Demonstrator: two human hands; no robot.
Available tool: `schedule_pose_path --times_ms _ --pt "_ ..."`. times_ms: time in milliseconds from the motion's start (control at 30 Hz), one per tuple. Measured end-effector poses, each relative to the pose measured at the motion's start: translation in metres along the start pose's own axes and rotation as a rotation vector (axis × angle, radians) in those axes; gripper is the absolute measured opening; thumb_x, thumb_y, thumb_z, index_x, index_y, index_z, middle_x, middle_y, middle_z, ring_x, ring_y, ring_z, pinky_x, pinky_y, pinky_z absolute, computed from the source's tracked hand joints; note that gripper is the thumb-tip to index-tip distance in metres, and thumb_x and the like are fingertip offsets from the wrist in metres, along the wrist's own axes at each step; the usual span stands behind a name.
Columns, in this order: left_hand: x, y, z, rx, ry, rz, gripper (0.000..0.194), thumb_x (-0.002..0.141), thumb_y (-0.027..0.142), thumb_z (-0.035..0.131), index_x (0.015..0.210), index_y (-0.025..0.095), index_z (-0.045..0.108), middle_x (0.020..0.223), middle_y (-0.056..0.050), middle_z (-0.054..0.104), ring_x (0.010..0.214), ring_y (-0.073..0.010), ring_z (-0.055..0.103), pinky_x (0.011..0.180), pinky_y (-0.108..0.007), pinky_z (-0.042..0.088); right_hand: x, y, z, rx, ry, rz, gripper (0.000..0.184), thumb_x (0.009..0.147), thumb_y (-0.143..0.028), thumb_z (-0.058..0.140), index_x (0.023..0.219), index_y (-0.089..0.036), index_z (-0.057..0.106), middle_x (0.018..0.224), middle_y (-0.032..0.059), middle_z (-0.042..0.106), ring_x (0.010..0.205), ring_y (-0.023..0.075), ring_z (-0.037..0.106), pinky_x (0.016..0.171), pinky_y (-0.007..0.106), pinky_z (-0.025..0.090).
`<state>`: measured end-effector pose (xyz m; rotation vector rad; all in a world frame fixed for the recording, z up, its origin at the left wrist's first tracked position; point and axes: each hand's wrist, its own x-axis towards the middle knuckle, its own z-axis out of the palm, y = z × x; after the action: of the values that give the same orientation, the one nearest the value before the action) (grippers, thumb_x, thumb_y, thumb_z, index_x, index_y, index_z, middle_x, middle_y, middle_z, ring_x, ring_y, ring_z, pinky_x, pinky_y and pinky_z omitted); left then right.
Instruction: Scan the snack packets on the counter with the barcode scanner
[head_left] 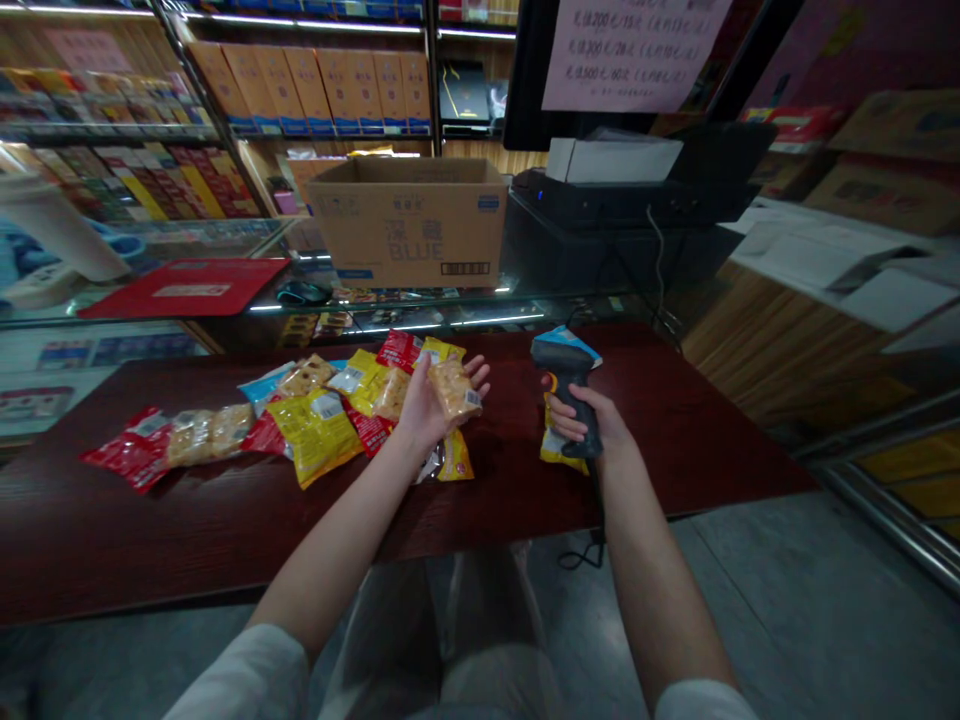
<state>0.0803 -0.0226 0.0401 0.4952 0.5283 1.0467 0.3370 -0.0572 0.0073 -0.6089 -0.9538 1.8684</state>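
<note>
My left hand (426,412) holds a clear-wrapped pack of crackers (453,392), its barcode label at the right end. In my right hand (581,412) is a black barcode scanner (576,395), my fingers wrapped round its handle and its head pointing left. Under and beside my left hand lies a pile of snack bags, with a yellow bag (316,430) in front and a red bag (399,350) behind. Farther left are another red bag (142,445) and wrapped crackers (210,433). Partly hidden by the scanner are a yellow bag (556,447) and a blue packet (574,340).
The dark red table (690,430) stands before a glass counter bearing an open cardboard box (409,225), a red mat (191,287) and a computer mouse (302,292). A black machine (622,215) stands right of the box. The scanner's cable (596,510) hangs over the table's front edge.
</note>
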Motion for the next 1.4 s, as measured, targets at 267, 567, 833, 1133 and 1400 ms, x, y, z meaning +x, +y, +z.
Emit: schedule_pose_path --times_ms 267,567,833,1133,1400 --pt "0.009 -0.003 -0.004 0.018 0.073 0.04 0.046 0.089 0.06 0.048 0.097 0.016 0.063 0.121 -0.016 0.069 0.129 -0.0305 0.058 0.101 -0.046 0.053 -0.006 0.004 0.006 -0.06 -0.088 0.142 0.041 0.081 -0.044 0.07 0.106 -0.019 0.049 0.057 -0.0102 0.045 0.034 0.0028 0.022 0.032 0.017 0.02" --pt "0.017 -0.003 -0.011 -0.036 0.177 0.132 0.044 0.089 0.057 0.051 0.094 0.016 0.066 0.099 -0.012 0.073 0.113 -0.0256 0.067 0.098 -0.04 0.055 -0.003 0.01 0.011 -0.092 -0.103 0.226 0.045 0.081 -0.051 0.073 0.102 -0.019 0.05 0.057 -0.0095 0.049 0.033 0.0027 0.028 0.033 0.015 0.023" --pt "0.013 -0.005 -0.009 -0.026 0.204 0.196 0.035 0.09 0.05 0.057 0.094 0.016 0.066 0.097 -0.008 0.071 0.102 -0.0201 0.068 0.102 -0.038 0.051 -0.005 0.011 0.014 -0.121 -0.119 0.236 0.042 0.082 -0.049 0.072 0.101 -0.018 0.052 0.056 -0.0096 0.048 0.033 0.0026 0.029 0.032 0.016 0.023" --pt "0.011 0.0 -0.008 -0.01 0.197 0.179 0.035 0.091 0.051 0.057 0.091 0.018 0.067 0.083 -0.004 0.071 0.077 -0.015 0.069 0.079 -0.028 0.057 -0.005 0.011 0.018 -0.117 -0.122 0.2 0.043 0.082 -0.049 0.072 0.102 -0.017 0.052 0.057 -0.0097 0.048 0.033 0.002 0.029 0.032 0.015 0.022" --pt "0.027 0.0 -0.029 0.228 0.295 0.504 0.038 0.084 0.038 0.065 0.119 0.026 0.057 0.1 -0.001 0.066 0.096 -0.0161 0.066 0.087 -0.027 0.053 -0.005 0.007 0.012 -0.065 -0.116 0.166 0.044 0.083 -0.05 0.071 0.107 -0.02 0.049 0.058 -0.0101 0.048 0.033 0.0027 0.027 0.032 0.016 0.023"
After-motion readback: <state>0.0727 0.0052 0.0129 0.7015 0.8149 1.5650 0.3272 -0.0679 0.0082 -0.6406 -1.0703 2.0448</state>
